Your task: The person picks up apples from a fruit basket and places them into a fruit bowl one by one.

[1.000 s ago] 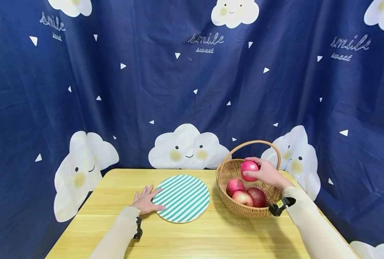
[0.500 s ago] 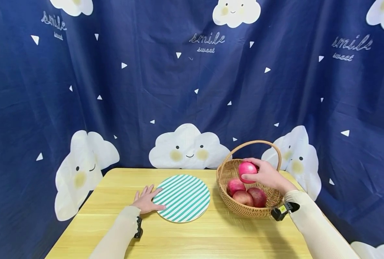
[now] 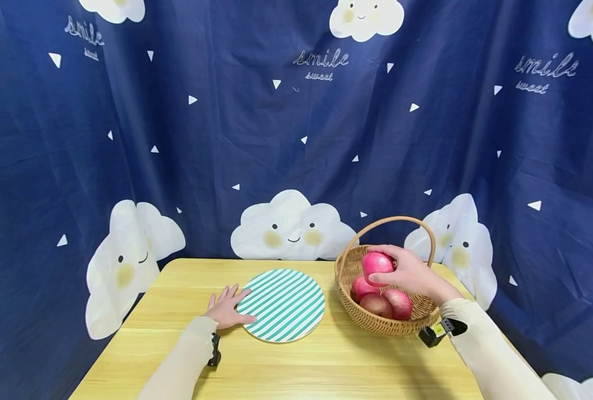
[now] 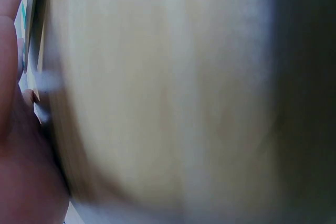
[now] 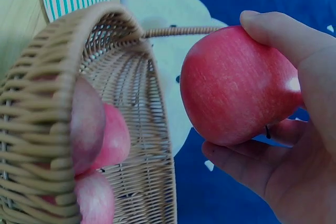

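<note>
Shifted left and slightly nearer since the earlier frame: right hand [image 3: 413,273] with red apple [image 3: 376,266]. Found at the near edge: pale sleeves [image 3: 176,361], with black devices [image 3: 430,336] strapped at both wrists. Noted beneath: light wooden table [image 3: 286,373]. Recorded at left: left hand [image 3: 225,312], spread wide, thumb and forefinger resting on the left rim of a round board [image 3: 281,305], striped green and white, flat on the table. Obtained from the left wrist view: mostly blur, with part of the hand at the left side. Noted at right, well apart from the board: wicker basket [image 3: 347,314], upright, with arched handle [image 3: 396,219]. Counted inside, close together: left apple [image 3: 363,288], near apple [image 3: 376,307], right apple [image 3: 399,304]. Confirmed above these: red apple gripped between right thumb and fingers, apart from the fruit below and from the basket wall in the right wrist view. Recorded at the far side, behind the table: dark blue curtain [image 3: 256,128], printed with white clouds [image 3: 292,225], small triangles and "smile sweet" lettering [image 3: 321,58].
</note>
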The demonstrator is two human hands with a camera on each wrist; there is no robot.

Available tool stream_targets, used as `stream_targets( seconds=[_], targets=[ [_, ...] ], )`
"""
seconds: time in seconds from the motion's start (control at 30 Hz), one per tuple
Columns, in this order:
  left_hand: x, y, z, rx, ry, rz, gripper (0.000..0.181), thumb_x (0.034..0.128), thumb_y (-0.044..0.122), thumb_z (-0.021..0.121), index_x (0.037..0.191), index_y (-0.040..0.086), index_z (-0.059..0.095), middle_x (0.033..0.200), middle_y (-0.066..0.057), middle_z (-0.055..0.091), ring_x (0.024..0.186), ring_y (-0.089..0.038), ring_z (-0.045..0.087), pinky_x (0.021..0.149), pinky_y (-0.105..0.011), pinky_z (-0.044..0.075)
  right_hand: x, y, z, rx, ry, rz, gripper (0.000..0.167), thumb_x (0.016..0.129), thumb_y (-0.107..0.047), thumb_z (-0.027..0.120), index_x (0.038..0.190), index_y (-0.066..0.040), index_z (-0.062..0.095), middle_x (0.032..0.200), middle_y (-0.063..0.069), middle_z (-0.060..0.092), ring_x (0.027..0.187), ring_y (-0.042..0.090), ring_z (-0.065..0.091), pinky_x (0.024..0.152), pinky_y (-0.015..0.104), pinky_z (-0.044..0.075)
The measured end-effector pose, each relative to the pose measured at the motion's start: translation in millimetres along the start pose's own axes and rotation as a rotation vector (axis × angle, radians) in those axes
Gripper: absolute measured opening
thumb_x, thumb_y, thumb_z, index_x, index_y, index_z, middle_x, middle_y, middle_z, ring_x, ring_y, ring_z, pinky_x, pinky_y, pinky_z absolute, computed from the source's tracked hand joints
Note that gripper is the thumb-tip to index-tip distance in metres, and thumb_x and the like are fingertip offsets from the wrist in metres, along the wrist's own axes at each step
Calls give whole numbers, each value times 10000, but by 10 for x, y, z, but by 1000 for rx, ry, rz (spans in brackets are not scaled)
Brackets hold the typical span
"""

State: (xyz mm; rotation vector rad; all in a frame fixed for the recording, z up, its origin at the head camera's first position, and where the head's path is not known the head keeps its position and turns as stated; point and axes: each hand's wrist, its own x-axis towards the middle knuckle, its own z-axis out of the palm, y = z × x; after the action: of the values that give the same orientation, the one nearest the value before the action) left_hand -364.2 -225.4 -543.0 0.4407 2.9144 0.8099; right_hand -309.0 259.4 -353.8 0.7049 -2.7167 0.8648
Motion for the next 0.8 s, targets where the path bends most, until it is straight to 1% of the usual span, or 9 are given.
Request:
stream_targets(
  seconds=[0.23, 0.33, 0.4, 0.5, 0.6, 0.7, 0.8],
  targets=[
    [11, -31, 15, 0, -1, 12, 1031, 758, 731, 712, 1579, 214, 364, 1665, -244, 137, 1524, -508, 26, 1138, -745, -66, -12, -140, 4, -29, -8, -45, 688, 776, -431, 862, 1387, -255, 597, 1259, -1, 672, 1062, 174, 649, 855, 358, 569],
    [7, -37, 24, -8, 6, 21, 1036, 751, 746, 705, 1573, 211, 373, 1653, -268, 154, 1514, -526, 43, 1128, -755, -78, -13, -184, 15, -40, -16, -53, 686, 777, -431, 862, 1388, -269, 596, 1285, -9, 666, 1081, 175, 650, 871, 371, 566],
    [9, -54, 35, -2, 10, 31, 1023, 761, 752, 692, 1573, 219, 372, 1647, -281, 158, 1508, -536, 46, 1119, -764, -80, -12, -218, 20, -47, -17, -62, 682, 776, -443, 860, 1384, -277, 598, 1288, -13, 664, 1088, 175, 649, 876, 379, 564],
    [7, -40, 21, 0, 1, 23, 1022, 765, 741, 697, 1577, 216, 366, 1655, -269, 143, 1515, -526, 32, 1127, -755, -82, -6, -275, 24, -56, -18, -81, 668, 775, -448, 860, 1372, -290, 606, 1275, -39, 668, 1088, 162, 648, 878, 381, 565],
    [-4, -7, -6, -8, -3, 9, 1028, 758, 710, 728, 1574, 196, 373, 1661, -255, 138, 1520, -517, 27, 1136, -747, -75, 6, -340, 33, -51, -19, -107, 663, 769, -431, 867, 1363, -271, 621, 1257, -72, 671, 1089, 142, 642, 883, 381, 567],
    [-7, -1, -15, -5, -11, 9, 1032, 765, 710, 721, 1580, 190, 359, 1664, -254, 128, 1521, -516, 23, 1137, -745, -76, 14, -405, 51, -58, -21, -129, 659, 766, -416, 873, 1358, -255, 631, 1254, -87, 663, 1110, 132, 625, 904, 388, 565],
    [-4, -9, -7, -8, -5, 20, 1045, 756, 734, 710, 1577, 188, 363, 1655, -274, 137, 1512, -533, 34, 1130, -753, -80, 17, -458, 79, -75, -25, -136, 634, 774, -408, 866, 1350, -292, 630, 1269, -82, 646, 1154, 135, 596, 927, 384, 557]
  ],
)
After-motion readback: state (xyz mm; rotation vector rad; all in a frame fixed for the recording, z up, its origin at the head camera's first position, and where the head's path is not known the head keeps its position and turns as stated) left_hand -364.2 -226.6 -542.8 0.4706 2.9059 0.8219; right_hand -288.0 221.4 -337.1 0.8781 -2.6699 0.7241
